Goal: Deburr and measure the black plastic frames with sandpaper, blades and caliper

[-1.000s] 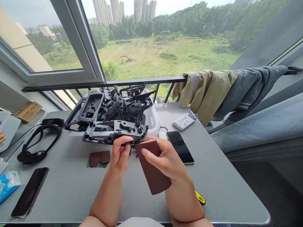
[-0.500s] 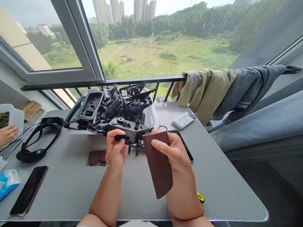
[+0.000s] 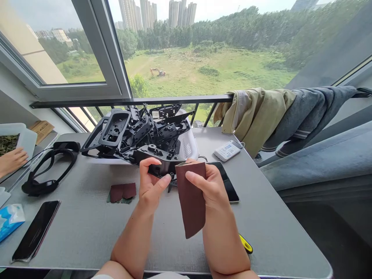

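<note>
Black plastic parts [image 3: 139, 131] beyond 2 hands [image 3: 150, 184] [image 3: 214, 186]

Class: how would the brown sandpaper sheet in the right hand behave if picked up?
The sandpaper sheet is probably light, since the right hand pinches it with fingers alone. It likely flexes easily, hanging in a slight curve. Its gritty face probably resists slipping.

A piece of brown sandpaper [image 3: 190, 203] hangs down from the right hand's fingers [image 3: 196, 179], and a black plastic part [image 3: 162, 166] is held tilted inside the left hand's fingers [image 3: 148, 164].
</note>
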Available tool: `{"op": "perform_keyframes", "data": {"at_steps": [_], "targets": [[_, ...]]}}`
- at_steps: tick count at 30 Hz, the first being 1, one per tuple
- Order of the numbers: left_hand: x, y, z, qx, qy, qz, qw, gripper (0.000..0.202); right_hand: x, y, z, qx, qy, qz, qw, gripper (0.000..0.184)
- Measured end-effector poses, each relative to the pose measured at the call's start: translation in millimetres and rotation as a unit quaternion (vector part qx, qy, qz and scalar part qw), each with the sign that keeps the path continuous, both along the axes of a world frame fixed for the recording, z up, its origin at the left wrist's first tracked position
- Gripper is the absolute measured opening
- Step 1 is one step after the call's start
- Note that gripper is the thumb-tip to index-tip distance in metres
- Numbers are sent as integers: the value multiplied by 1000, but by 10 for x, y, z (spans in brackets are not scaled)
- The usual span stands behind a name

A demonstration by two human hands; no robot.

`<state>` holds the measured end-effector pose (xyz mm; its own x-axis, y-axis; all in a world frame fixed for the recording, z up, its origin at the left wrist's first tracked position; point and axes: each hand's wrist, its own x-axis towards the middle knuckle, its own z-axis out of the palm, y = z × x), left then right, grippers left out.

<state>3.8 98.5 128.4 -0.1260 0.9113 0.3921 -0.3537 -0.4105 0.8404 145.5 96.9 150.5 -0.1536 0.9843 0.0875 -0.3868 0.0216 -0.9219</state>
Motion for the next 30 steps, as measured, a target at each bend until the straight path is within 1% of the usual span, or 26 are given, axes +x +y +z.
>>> {"op": "perform_keyframes", "data": {"at_steps": [2, 4, 6, 8, 11, 15, 17, 19, 22, 25, 27, 30], "targets": [[13, 2, -13, 5, -9, 12, 1000, 30, -5, -11, 3, 12, -13, -2, 1000, 29], [35, -7, -32, -2, -11, 42, 999, 24, -13, -32, 18, 22, -31, -1, 999, 25], [56, -19, -58, -15, 4, 71, 997, 19, -18, -55, 36, 25, -48, -1, 999, 22], [64, -21, -86, -13, 34, 90, 995, 16, -16, -74, 52, 24, -64, -3, 998, 19], [52, 8, -114, 27, 72, 126, 989, 13, 1, -95, 74, 26, -98, -10, 995, 17], [19, 59, -140, 117, 127, 174, 970, 13, 5, -127, 115, 59, -164, -28, 984, 17], [10, 64, -177, 141, 158, 173, 962, 17, -15, -146, 136, 86, -212, -23, 973, 16], [6, 57, -233, 148, 180, 168, 958, 21, -43, -167, 154, 107, -260, -28, 959, 16], [6, 50, -309, 162, 209, 180, 947, 26, -64, -200, 175, 125, -313, -64, 939, 24], [8, 55, -320, 186, 226, 195, 936, 27, -43, -225, 200, 132, -340, -108, 925, 25], [10, 53, -293, 190, 221, 204, 935, 26, -25, -235, 219, 128, -336, -112, 926, 23], [20, 37, -239, 184, 206, 203, 940, 24, -23, -248, 240, 121, -316, -68, 939, 26]]}}
